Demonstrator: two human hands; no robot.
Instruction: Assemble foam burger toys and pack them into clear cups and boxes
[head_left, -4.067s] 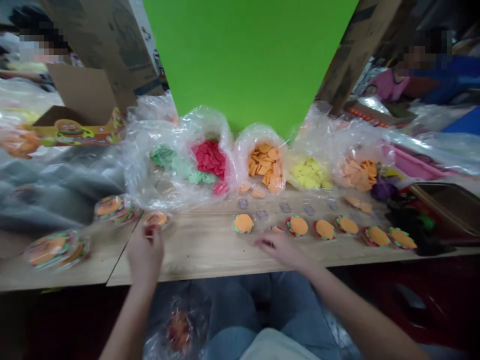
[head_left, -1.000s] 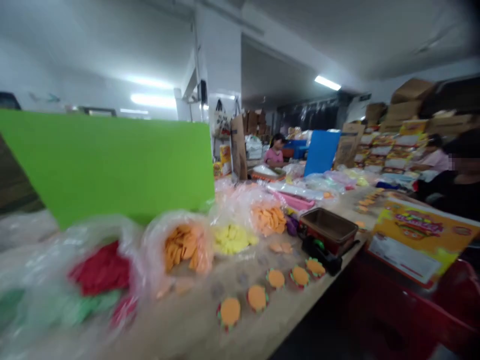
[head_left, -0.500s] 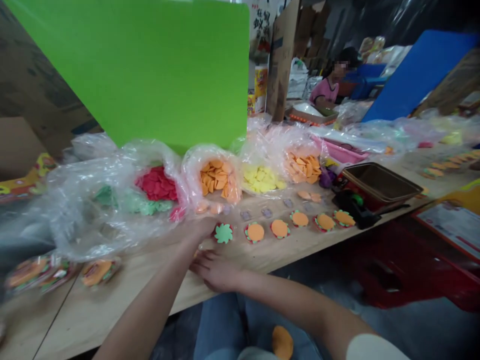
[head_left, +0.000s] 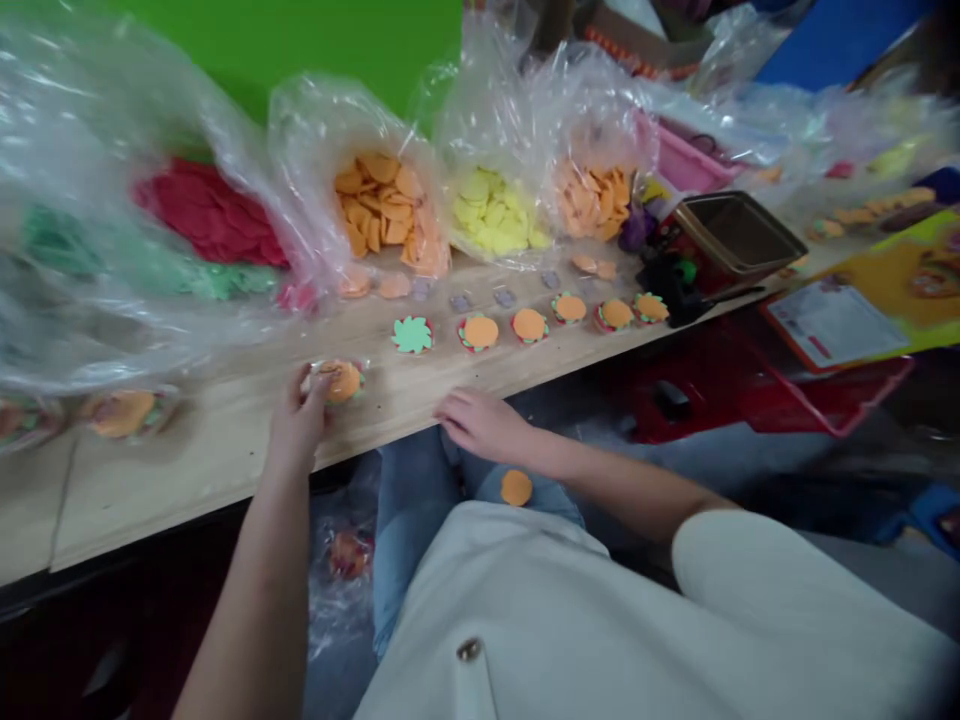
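- From my head camera, my left hand (head_left: 296, 425) is at the front edge of the wooden table (head_left: 225, 430), its fingers closed around the rim of a foam burger (head_left: 341, 381): an orange disc with a green and red edge.
- My right hand (head_left: 480, 425) lies open and empty, fingers lightly curled on the table's front edge, just right of the foam burger and near my jeans (head_left: 412, 510).
- An orange foam disc (head_left: 516, 488) sits on my right knee, by the hem of my white top (head_left: 525, 610).
- Along the table's back half runs a row: a green flower-shaped foam piece (head_left: 412, 335), then five finished burgers, the nearest (head_left: 480, 332).
- Behind the row, clear plastic bags hold foam discs: red (head_left: 210, 215), orange (head_left: 382, 205), yellow (head_left: 491, 212) and peach (head_left: 592, 200).
- Wrapped burgers (head_left: 124, 412) lie towards the table's left end, beside a seam in the boards.
- At the right end stand a brown tray (head_left: 735, 235) and a black tool (head_left: 671, 285), with a pink tray (head_left: 686, 160) behind them.
- Beyond the table's far edge rises a green board (head_left: 262, 45).
- Past the right corner, a printed yellow card (head_left: 840, 315) leans above a red crate (head_left: 757, 385).
- Below the table, a plastic bag (head_left: 349, 555) lies by my legs.
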